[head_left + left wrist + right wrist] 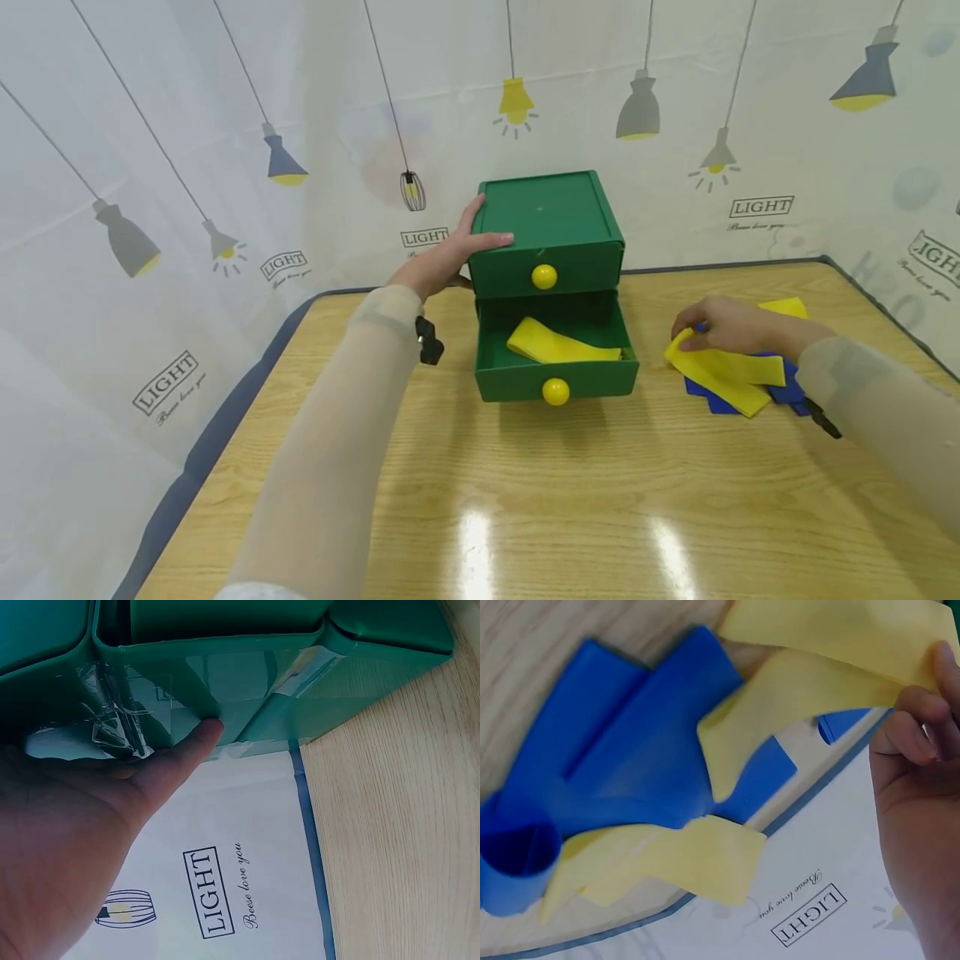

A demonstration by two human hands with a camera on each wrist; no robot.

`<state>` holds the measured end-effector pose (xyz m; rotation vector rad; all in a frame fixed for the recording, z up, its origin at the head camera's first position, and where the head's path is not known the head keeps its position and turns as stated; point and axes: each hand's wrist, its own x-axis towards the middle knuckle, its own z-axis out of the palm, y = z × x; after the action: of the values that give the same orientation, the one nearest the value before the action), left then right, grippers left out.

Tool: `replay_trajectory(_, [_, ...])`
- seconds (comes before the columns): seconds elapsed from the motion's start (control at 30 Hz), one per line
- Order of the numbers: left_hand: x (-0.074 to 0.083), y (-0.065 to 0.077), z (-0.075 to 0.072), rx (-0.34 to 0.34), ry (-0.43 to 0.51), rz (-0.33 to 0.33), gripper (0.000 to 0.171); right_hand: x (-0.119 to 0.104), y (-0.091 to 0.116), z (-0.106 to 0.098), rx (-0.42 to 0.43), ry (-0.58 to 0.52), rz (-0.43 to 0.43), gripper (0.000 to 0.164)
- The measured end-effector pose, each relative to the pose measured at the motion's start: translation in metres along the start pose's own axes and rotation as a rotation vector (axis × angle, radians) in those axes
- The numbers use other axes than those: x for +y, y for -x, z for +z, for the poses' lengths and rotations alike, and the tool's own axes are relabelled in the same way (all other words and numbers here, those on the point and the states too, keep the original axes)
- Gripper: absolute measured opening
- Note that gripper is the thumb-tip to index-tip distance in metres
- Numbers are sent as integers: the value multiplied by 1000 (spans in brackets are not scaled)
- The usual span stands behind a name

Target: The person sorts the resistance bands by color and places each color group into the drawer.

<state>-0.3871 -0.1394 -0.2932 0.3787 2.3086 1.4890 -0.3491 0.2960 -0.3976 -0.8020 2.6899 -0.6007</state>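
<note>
A green two-drawer box (551, 208) with yellow round knobs stands near the back of the table. Its lower drawer (495, 382) is pulled out and holds a yellow strip (555, 343); the upper one is closed. My left hand (448, 257) rests against the box's left side, thumb over the top front edge, and one finger (187, 750) lies straight along the taped side. On the right, my right hand (731, 325) pinches one end of a folded yellow strip (840, 675), which hangs over a heap of blue strips (652, 742).
Another yellow strip (705, 855) lies by the blue ones, toward the wall. A rolled blue strip (514, 870) is at the heap's edge. Behind the wooden table (525, 483) hangs a white sheet (450, 100) printed with lamps, meeting the table's dark blue edge.
</note>
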Motion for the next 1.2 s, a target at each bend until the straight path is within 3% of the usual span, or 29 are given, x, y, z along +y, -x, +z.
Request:
replay_trajectory(0.2, [0,1,0,1,2,-3,101,-8,3,-15,24,16,-5,15])
replay_trajectory(0.3, [1,2,0,0,4,-4,101,-14,8,-26,26,-28,8,17])
replay_trajectory(0.6, [3,5,1,2,6,-1,101,-50,23,-62,132,-123,76,21])
replay_trajectory(0.83, [-1,2,2,0,22,-13,101,-72,32,-71,177,-171,78,23])
replay_trajectory(1.2, [0,-2,0,2,30,4,101,-113,48,-83,274,-208,-67,22])
